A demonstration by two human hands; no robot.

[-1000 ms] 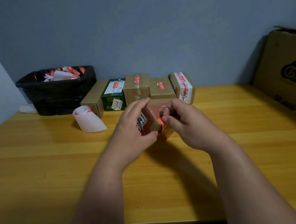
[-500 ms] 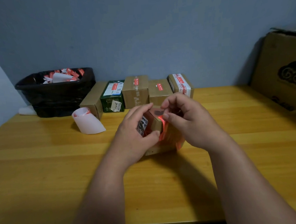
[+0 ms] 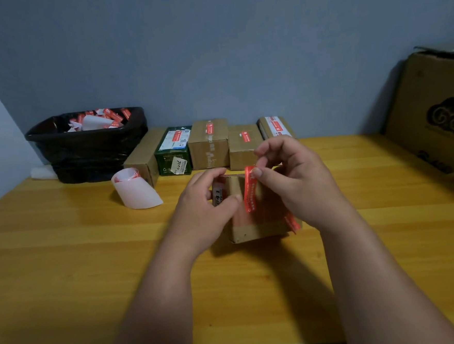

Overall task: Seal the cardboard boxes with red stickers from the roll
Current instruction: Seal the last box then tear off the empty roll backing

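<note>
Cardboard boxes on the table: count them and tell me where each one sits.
7: five in a row at the back, one held in the hands, one large at the right edge.

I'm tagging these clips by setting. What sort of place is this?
Probably a small parcel-packing desk: a row of stickered cardboard boxes along the wall, a sticker roll, and a black bin holding spent backing paper.

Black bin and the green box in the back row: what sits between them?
In the head view, one plain brown cardboard box lies between the black bin and green box; the sticker roll stands just before it.
</note>
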